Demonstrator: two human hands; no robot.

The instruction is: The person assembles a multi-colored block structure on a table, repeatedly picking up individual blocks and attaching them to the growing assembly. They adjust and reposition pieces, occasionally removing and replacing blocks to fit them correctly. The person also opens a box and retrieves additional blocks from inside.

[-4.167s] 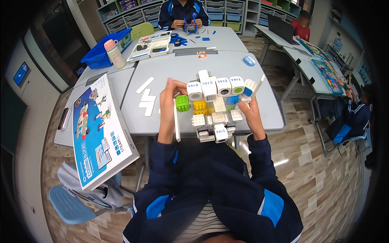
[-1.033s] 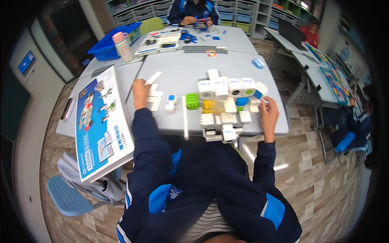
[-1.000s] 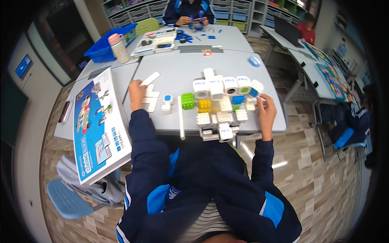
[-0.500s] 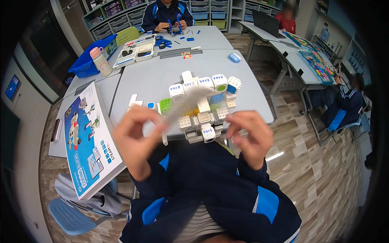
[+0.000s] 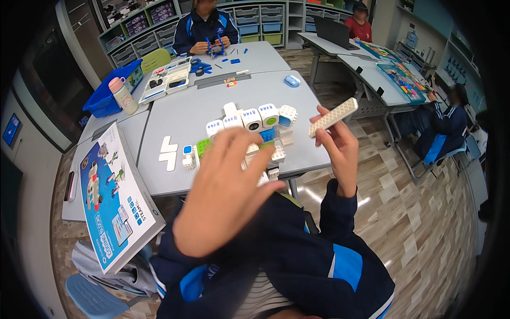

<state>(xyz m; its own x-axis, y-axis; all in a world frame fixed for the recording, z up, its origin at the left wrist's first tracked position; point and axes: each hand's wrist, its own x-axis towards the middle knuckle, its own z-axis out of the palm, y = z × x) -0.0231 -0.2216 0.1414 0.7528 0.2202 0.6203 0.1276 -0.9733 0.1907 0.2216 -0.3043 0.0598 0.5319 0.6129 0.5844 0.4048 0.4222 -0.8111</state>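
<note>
My right hand (image 5: 341, 146) is raised off the right side of the table. Between its thumb and fingers is a long white building-block plate (image 5: 333, 117), tilted, with a grid pattern on its face. My left hand (image 5: 220, 194) reaches over a block model, fingers stretched out and thumb apart; whether the fingertips touch it I cannot tell. The model has a row of white cube blocks (image 5: 234, 122), a green block (image 5: 203, 146) and a blue block (image 5: 268, 135). My left hand covers much of its near part. Left of it lie a small white-and-blue block (image 5: 188, 157) and flat white L-shaped pieces (image 5: 168, 154).
A large blue-and-white box (image 5: 114, 194) leans at the table's left. Behind it stand a pink-capped bottle (image 5: 123, 97), a blue bin (image 5: 109, 101) and a white parts tray (image 5: 166, 80). A small blue case (image 5: 291, 81) lies far right. Across the table, a person (image 5: 206, 32) handles blue parts.
The long white plate has passed from my left hand to my right, which has moved up and right. My left hand has come over the model with fingers spread. The view has shifted slightly.
</note>
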